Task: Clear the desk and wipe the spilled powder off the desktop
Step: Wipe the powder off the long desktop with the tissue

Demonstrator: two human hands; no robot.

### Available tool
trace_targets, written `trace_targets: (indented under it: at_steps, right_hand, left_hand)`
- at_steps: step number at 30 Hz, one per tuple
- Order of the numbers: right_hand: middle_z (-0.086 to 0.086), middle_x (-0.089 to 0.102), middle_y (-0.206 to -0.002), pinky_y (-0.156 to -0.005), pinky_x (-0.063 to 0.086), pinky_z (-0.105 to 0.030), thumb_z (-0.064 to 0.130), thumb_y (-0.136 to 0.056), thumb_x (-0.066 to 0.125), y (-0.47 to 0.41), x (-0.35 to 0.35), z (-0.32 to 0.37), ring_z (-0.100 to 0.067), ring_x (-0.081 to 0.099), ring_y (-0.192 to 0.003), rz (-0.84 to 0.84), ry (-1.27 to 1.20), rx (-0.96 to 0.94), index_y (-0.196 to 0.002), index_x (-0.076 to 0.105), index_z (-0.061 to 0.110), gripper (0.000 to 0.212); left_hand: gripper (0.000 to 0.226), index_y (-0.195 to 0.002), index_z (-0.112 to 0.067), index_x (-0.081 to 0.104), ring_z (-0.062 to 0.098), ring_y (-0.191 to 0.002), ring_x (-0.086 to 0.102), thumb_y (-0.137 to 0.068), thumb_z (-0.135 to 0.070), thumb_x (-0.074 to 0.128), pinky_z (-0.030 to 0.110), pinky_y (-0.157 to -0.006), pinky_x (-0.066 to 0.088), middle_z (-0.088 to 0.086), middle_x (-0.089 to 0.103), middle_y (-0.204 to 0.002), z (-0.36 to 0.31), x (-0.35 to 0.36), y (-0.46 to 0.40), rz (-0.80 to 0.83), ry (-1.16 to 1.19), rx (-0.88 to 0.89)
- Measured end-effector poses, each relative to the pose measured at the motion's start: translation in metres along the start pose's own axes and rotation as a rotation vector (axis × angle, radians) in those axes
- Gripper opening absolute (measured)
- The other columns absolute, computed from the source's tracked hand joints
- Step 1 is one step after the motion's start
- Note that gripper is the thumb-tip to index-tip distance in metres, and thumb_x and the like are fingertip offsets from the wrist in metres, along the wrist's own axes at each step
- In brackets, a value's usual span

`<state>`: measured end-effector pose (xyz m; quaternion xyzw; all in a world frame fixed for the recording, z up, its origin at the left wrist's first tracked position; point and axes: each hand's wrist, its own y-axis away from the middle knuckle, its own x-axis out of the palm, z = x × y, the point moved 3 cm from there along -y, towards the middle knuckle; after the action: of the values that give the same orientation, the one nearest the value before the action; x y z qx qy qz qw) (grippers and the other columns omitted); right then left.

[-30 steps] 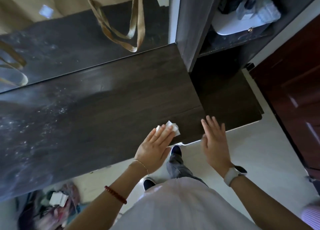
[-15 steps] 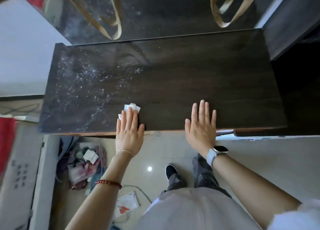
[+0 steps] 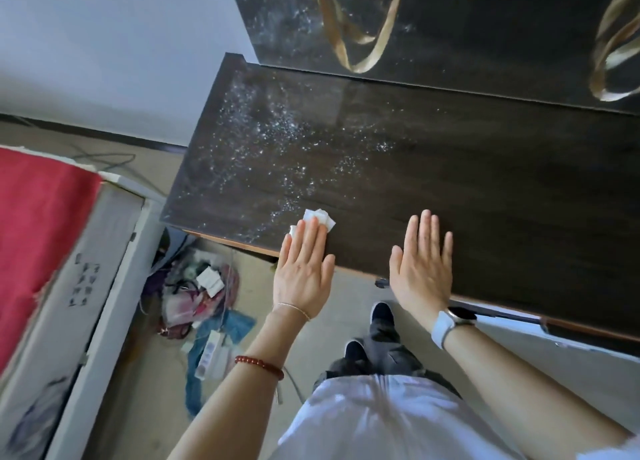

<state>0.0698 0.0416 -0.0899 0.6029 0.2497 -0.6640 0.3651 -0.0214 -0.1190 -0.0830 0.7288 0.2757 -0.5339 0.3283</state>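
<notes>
A dark wooden desktop (image 3: 467,189) runs across the view, with white spilled powder (image 3: 273,137) scattered over its left half. My left hand (image 3: 304,269) lies flat at the desk's front edge, its fingers pressing a folded white tissue (image 3: 317,218) against the wood beside the powder. My right hand (image 3: 422,265) rests flat on the desk edge to the right, fingers together, holding nothing. A white watch sits on that wrist.
A glossy dark panel (image 3: 450,19) behind the desk reflects gold bag handles (image 3: 353,40). Left of the desk stands a white box with a red cloth (image 3: 38,224). A pile of bags and a power strip (image 3: 204,307) lies on the floor under the desk's left end.
The view has swung towards the desk's left end. My left hand with the tissue has slid left along the front edge to the powder, and my right hand has followed.
</notes>
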Motion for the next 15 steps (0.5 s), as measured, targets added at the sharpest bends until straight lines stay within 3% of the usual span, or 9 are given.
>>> trace_targets:
  at_steps: [4,8,15]
  right_hand:
    - [-0.025,0.028,-0.146,-0.111,0.01,-0.048,0.034,-0.087,0.019,-0.006,0.002,0.03,-0.036,0.024,-0.137,-0.002,-0.019,0.035,-0.138,0.028,-0.006,0.065]
    - [-0.028,0.03,-0.144,-0.109,0.017,-0.053,0.032,-0.087,0.023,-0.008,0.005,0.062,-0.04,0.026,-0.135,-0.018,-0.044,0.084,-0.135,0.031,-0.009,0.064]
    - [-0.028,0.022,-0.147,-0.112,0.011,-0.051,0.027,-0.088,0.03,-0.008,0.011,0.101,-0.038,0.017,-0.139,-0.069,-0.124,0.251,-0.138,0.025,-0.008,0.062]
  left_hand:
    - [0.064,-0.14,-0.019,-0.01,0.009,-0.135,-0.023,-0.083,-0.047,-0.012,0.028,-0.111,-0.019,-0.008,-0.018,-0.147,0.046,-0.013,-0.008,-0.013,0.026,-0.121]
    - [0.073,-0.145,-0.015,-0.002,0.009,-0.137,-0.019,-0.081,-0.048,-0.011,0.027,-0.111,-0.018,0.0,-0.007,-0.155,0.106,-0.027,-0.012,-0.029,0.028,-0.234]
    - [0.054,-0.145,-0.014,-0.004,0.017,-0.142,-0.012,-0.099,-0.032,0.017,0.033,-0.114,-0.011,0.003,-0.01,-0.155,0.185,-0.05,-0.024,-0.021,0.065,-0.306]
